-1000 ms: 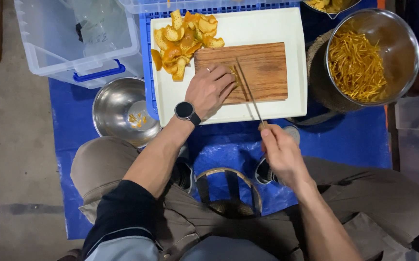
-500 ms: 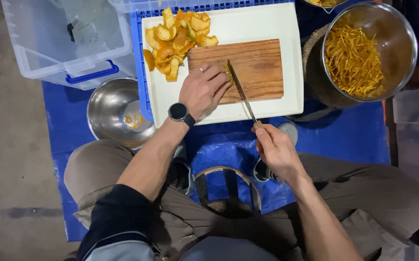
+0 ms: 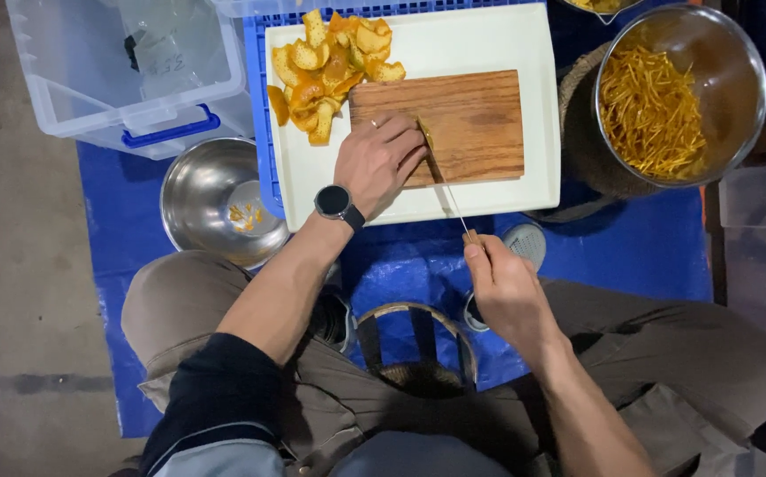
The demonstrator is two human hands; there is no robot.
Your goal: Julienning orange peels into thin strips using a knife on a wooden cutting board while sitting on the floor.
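Note:
My left hand [image 3: 378, 161] lies flat on the near left part of a wooden cutting board [image 3: 467, 124], fingers pressing something small that I cannot make out. My right hand [image 3: 502, 287] grips the handle of a knife [image 3: 443, 181]; its thin blade runs up onto the board right beside my left fingertips. The board rests on a white tray [image 3: 524, 199]. A pile of orange peel pieces [image 3: 330, 62] sits on the tray's far left corner. A black watch is on my left wrist.
A large steel bowl [image 3: 736, 97] of thin orange peel strips stands at the right. A smaller steel bowl [image 3: 190, 199] with a few scraps sits at the left on a blue tarp [image 3: 639, 247]. A clear plastic bin [image 3: 91, 97] with a blue latch is at the far left.
The knife has swung left across the board until its blade sits against my left fingertips. My right hand has shifted left with it. My left hand stays on the board.

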